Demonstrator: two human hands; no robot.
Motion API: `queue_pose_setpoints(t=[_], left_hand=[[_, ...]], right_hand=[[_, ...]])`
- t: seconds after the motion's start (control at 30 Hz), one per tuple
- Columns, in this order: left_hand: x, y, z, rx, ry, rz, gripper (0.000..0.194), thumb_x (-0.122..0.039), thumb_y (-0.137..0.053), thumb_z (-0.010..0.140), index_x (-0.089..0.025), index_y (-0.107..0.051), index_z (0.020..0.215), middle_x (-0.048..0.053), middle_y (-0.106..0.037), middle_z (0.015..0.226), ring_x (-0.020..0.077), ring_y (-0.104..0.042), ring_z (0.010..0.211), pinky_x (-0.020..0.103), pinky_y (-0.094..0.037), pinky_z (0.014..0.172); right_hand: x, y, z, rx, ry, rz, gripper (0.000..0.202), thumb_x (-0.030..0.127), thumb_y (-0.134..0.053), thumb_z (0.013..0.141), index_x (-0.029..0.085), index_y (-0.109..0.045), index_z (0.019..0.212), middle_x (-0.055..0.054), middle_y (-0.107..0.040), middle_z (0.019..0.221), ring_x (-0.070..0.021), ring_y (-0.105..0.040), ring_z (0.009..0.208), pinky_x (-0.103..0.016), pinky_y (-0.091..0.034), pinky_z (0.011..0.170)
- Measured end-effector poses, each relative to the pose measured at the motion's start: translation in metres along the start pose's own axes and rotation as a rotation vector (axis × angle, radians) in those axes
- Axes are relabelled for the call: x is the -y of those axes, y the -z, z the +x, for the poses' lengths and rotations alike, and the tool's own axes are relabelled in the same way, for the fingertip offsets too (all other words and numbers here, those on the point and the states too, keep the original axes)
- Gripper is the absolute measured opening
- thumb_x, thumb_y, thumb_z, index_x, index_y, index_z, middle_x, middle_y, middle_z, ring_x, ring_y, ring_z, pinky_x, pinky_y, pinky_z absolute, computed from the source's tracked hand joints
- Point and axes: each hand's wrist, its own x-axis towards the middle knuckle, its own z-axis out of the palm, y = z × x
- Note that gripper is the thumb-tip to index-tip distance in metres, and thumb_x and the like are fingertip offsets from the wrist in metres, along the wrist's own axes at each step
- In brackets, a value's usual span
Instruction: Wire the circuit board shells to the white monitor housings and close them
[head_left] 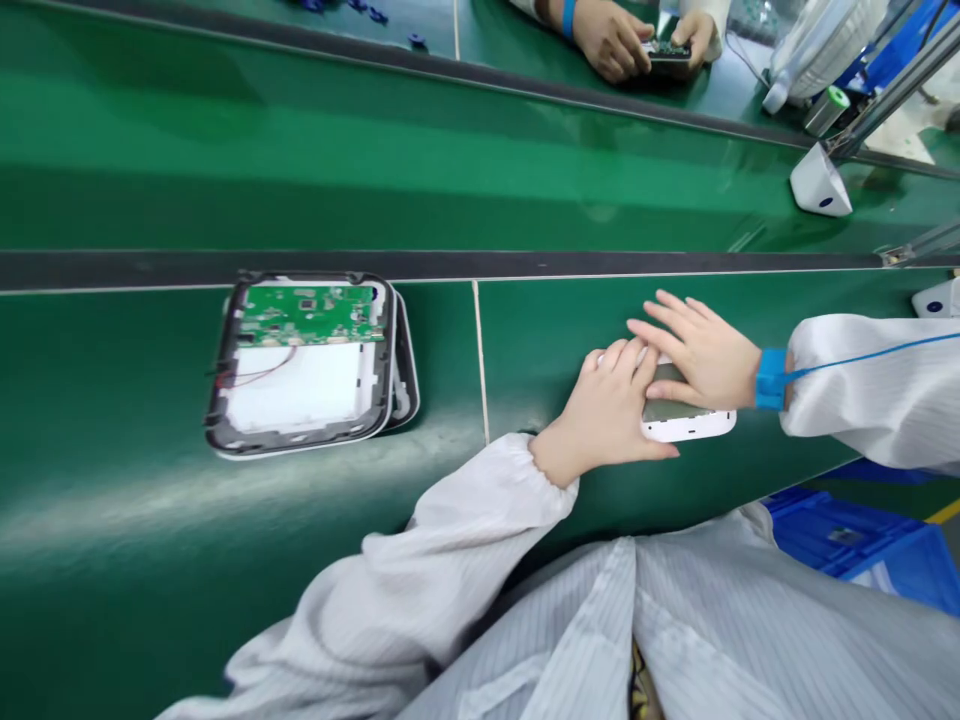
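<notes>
— Green bench (150, 540), with what toward its right side?

— White casing (691, 430) with a grey panel (664, 410), lying on the bench beneath both of the wearer's hands.

— Left hand (611, 415)?

— Laid across the casing's left end, fingers extended and close together, thumb stretched out by the near edge. Cannot tell whether clasping the edges or only resting on top.

— Right hand (697, 350)?

— Spread wide, fingers fanned, thumb over the panel, closed around nothing. Fingertips right beside those of the left; cannot tell whether touching. At the wrist, a blue band (771, 380) with a blue cord (870, 358) running along the white sleeve (832, 390).

— And at the left, well apart?

— Dark-rimmed housing (300, 441), uncovered, with a green circuit board (307, 312) along its far side and thin wires (262, 378) over a white panel (307, 390). Underneath, partly showing, another casing (407, 380) set askew.

— Beyond the black strip (337, 267)?

— Farther off, a co-worker's hands (611, 42) around a small device (669, 54), near a green-topped cylinder (826, 112). Closer, a white tapered piece (819, 185). Below the bench at the right, blue crates (832, 540).
</notes>
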Motion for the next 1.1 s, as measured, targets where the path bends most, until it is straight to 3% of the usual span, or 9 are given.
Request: queue_pose_setpoints(t=[0.33, 0.53, 0.77, 0.93, 1.1], left_hand=[[0.001, -0.003, 0.000, -0.036, -0.034, -0.020, 0.121, -0.078, -0.075, 0.053, -0.009, -0.035, 0.144, 0.025, -0.047, 0.142, 0.0458, -0.039, 0.134, 0.057, -0.029, 0.109], [0.004, -0.003, -0.002, -0.039, -0.054, 0.032, 0.124, -0.081, -0.074, 0.051, -0.005, -0.036, 0.142, 0.029, -0.047, 0.141, 0.0463, -0.041, 0.133, 0.056, -0.031, 0.106], [0.001, -0.005, -0.001, -0.063, -0.044, -0.008, 0.125, -0.082, -0.071, 0.054, -0.005, -0.033, 0.144, 0.029, -0.048, 0.140, 0.0466, -0.041, 0.133, 0.057, -0.031, 0.106], [0.002, -0.005, 0.001, -0.067, -0.054, 0.013, 0.128, -0.081, -0.072, 0.054, -0.004, -0.028, 0.148, 0.029, -0.045, 0.144, 0.0450, -0.041, 0.134, 0.056, -0.030, 0.107], [0.003, -0.007, -0.001, -0.074, -0.052, -0.007, 0.131, -0.080, -0.071, 0.056, -0.004, -0.021, 0.151, 0.030, -0.041, 0.148, 0.0453, -0.038, 0.137, 0.057, -0.028, 0.110]], right_hand=[[-0.015, 0.000, 0.009, 0.048, 0.007, 0.088, 0.076, 0.067, -0.038, 0.096, 0.019, -0.035, 0.154, -0.017, -0.041, 0.156, -0.0361, -0.035, 0.146, -0.057, -0.035, 0.112], [-0.029, -0.005, 0.033, 0.018, -0.246, 0.098, 0.073, 0.064, -0.027, 0.099, 0.018, -0.028, 0.157, -0.018, -0.044, 0.154, -0.0349, -0.038, 0.143, -0.057, -0.038, 0.109], [-0.021, -0.001, 0.032, 0.021, -0.316, 0.053, 0.071, 0.067, -0.029, 0.098, 0.023, -0.039, 0.152, -0.016, -0.053, 0.147, -0.0365, -0.047, 0.133, -0.054, -0.046, 0.098], [-0.027, -0.006, 0.045, 0.081, -0.487, 0.092, 0.069, 0.066, -0.026, 0.099, 0.023, -0.043, 0.150, -0.016, -0.063, 0.134, -0.0355, -0.058, 0.118, -0.050, -0.046, 0.094], [-0.027, -0.009, 0.058, -0.031, -0.512, -0.019, 0.065, 0.061, -0.026, 0.101, 0.019, -0.047, 0.146, -0.018, -0.063, 0.131, -0.0374, -0.057, 0.116, -0.050, -0.046, 0.088]])
